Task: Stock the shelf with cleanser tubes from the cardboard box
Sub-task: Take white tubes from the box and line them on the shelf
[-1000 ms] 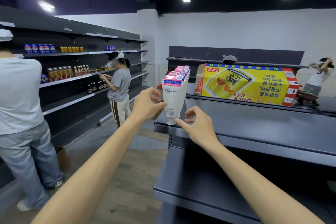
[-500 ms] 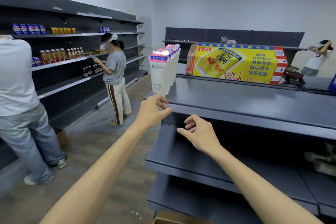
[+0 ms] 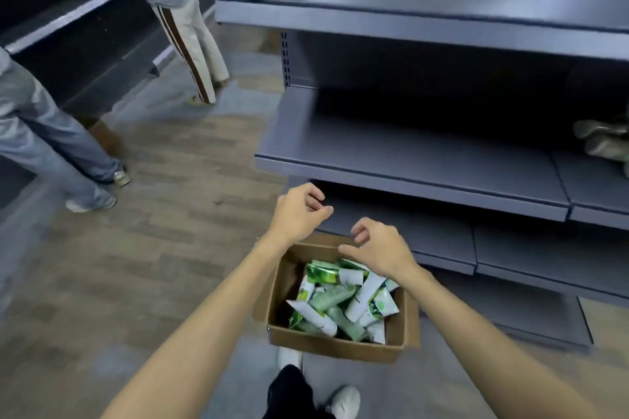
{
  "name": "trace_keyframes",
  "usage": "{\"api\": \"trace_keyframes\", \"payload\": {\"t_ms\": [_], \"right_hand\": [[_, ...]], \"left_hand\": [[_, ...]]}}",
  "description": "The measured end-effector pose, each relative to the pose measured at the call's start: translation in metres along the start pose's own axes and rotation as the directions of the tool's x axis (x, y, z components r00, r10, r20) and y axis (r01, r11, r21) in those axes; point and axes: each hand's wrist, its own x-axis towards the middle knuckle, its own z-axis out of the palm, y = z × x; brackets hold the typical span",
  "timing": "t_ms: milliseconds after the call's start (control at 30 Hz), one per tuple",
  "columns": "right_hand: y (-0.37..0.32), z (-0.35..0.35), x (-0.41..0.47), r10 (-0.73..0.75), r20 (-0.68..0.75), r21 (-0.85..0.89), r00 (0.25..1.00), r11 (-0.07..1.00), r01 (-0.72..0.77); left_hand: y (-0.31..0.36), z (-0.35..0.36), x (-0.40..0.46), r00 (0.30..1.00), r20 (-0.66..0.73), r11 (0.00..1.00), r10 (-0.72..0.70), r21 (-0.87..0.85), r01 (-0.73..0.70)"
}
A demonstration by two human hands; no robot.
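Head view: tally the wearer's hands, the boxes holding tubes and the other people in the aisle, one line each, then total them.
Hands: 2, left hand and right hand, both holding nothing
Cardboard box holding cleanser tubes: 1
Other people: 2, person in jeans and person in striped trousers
Total: 5
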Motion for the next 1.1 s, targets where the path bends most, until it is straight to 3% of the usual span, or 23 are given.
{"api": "trace_keyframes", "payload": {"t_ms": [200,367,500,600,967,1100], "right_hand": [[0.043,0.048,-0.012,0.169,0.113,-0.019,0.979,0.986,-0.168],[0.06,0.1,-0.019,0.249,0.244,0.006,0.937,0.966,-0.258],[0.065,0.134,-0.023,0.276,0.318,-0.001,0.907,0.957,-0.291],[0.07,0.15,-0.028,0.294,0.355,-0.034,0.887,0.953,-0.302],[0.074,0.172,-0.024,0.369,0.314,-0.023,0.874,0.924,-0.382],[0.064,0.179,-0.026,0.353,0.195,-0.098,0.915,0.935,-0.34]], "left_hand": [[-0.058,0.046,-0.026,0.974,0.149,0.985,-0.172,0.01,0.173],[-0.103,0.066,-0.036,0.929,0.226,0.954,-0.293,0.137,0.268],[-0.13,0.075,-0.042,0.85,0.423,0.896,-0.313,0.429,0.116],[-0.147,0.084,-0.046,0.807,0.485,0.842,-0.337,0.539,0.028],[-0.167,0.094,-0.038,0.806,0.518,0.789,-0.287,0.605,-0.108],[-0.152,0.089,-0.021,0.804,0.498,0.853,-0.326,0.521,0.023]]}}
